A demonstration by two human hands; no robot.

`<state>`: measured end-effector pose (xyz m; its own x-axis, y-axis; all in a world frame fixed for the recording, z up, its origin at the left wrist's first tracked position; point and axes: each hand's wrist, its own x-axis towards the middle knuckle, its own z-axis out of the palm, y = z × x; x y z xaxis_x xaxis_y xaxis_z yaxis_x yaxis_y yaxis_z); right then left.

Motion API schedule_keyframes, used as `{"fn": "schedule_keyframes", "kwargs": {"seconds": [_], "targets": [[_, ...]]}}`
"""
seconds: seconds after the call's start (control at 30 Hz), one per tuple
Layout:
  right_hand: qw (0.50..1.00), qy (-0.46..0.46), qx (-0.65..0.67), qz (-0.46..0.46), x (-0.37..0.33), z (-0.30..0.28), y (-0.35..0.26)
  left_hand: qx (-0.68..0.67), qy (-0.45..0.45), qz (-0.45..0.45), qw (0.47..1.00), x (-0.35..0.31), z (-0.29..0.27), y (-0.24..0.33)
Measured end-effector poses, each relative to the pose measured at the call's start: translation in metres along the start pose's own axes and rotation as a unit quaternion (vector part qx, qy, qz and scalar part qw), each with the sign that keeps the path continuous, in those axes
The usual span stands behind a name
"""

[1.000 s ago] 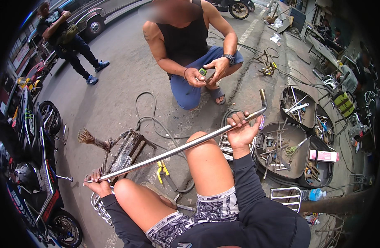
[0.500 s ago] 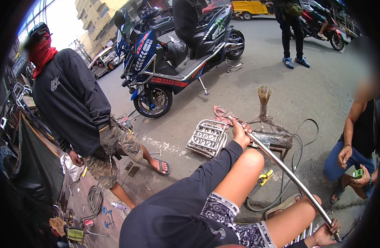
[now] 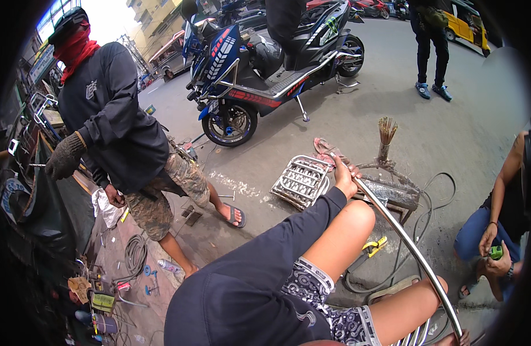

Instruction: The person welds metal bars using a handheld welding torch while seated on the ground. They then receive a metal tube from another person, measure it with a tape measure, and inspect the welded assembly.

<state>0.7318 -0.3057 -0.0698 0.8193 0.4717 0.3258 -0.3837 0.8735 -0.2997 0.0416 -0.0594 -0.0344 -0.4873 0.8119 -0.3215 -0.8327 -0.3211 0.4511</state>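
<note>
A long shiny metal tube [image 3: 406, 241] slants across my bare knees, from upper left to lower right. My left hand [image 3: 346, 176] is closed around it near its upper end, above my left knee. At the picture's lower edge my right hand [image 3: 453, 339], partly cut off, is closed at the tube's lower end. Beyond my left hand stands a dark metal stand [image 3: 401, 195] with a bundle of thin rods [image 3: 387, 131] in an upright holder. A stack of welded metal grilles [image 3: 303, 181] lies left of it. On the ground between my legs is a yellow-and-black clamp-like tool [image 3: 374, 247].
A grey cable [image 3: 430, 230] loops beside the stand. At left stands a person [image 3: 124, 121] with a red face cloth and gloved hand; another person [image 3: 496, 230] crouches at right, holding a green device. A scooter [image 3: 265, 86] is parked ahead. Coiled cable [image 3: 135, 254] lies at lower left.
The view has shifted, and my right hand now sits lower, at the picture's edge. Both hands keep hold of the tube. The person at left has swung the gloved hand up and outward to the left.
</note>
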Motion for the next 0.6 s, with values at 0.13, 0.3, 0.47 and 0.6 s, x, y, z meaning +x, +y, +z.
{"fn": "schedule_keyframes", "kwargs": {"seconds": [0.13,0.3,0.47,0.6], "targets": [[0.952,-0.005,-0.285,-0.115,0.015,-0.054,-0.001,-0.011,-0.01,-0.013,1.0,0.003,0.001,-0.004],[0.977,0.031,-0.183,-0.102,0.029,-0.095,-0.014,-0.007,-0.014,-0.015,1.0,0.003,0.003,-0.009],[0.989,-0.059,0.117,0.074,0.011,-0.055,-0.028,-0.038,-0.036,-0.019,0.998,-0.001,0.009,-0.007],[0.963,-0.003,0.228,0.141,-0.023,0.025,-0.018,-0.05,-0.048,-0.021,0.997,-0.006,0.005,-0.001]]}}
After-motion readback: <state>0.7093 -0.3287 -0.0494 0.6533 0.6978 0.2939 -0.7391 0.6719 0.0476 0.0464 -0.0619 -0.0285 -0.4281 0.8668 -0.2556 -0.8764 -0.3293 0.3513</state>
